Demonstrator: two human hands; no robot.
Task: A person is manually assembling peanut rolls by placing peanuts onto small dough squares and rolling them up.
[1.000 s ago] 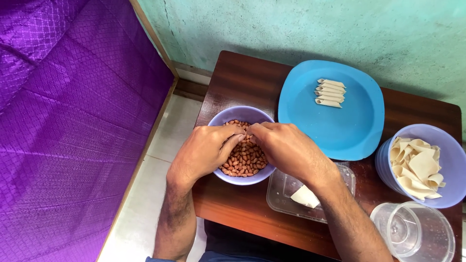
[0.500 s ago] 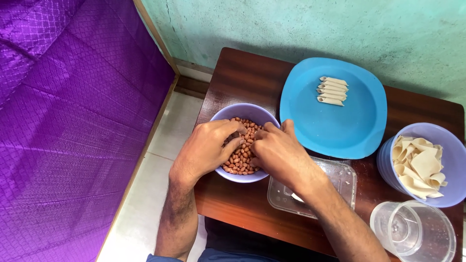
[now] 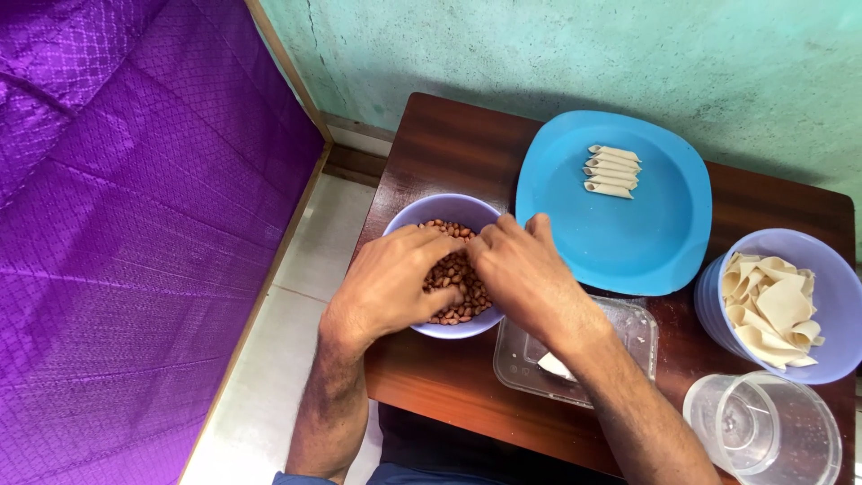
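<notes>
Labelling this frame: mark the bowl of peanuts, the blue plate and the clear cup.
bowl of peanuts (image 3: 422, 212), head view, far-left rim.
blue plate (image 3: 628, 238), head view, bare centre.
clear cup (image 3: 763, 431), head view, inner base.

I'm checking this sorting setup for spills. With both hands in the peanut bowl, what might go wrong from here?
1. The peanut bowl sits close to the table's front-left edge; with the left hand and right hand both digging in, it might tip or slide off.
2. Peanuts are heaped near the rim, so some may scatter.
3. The right forearm crosses the clear tray and could nudge it.
</notes>
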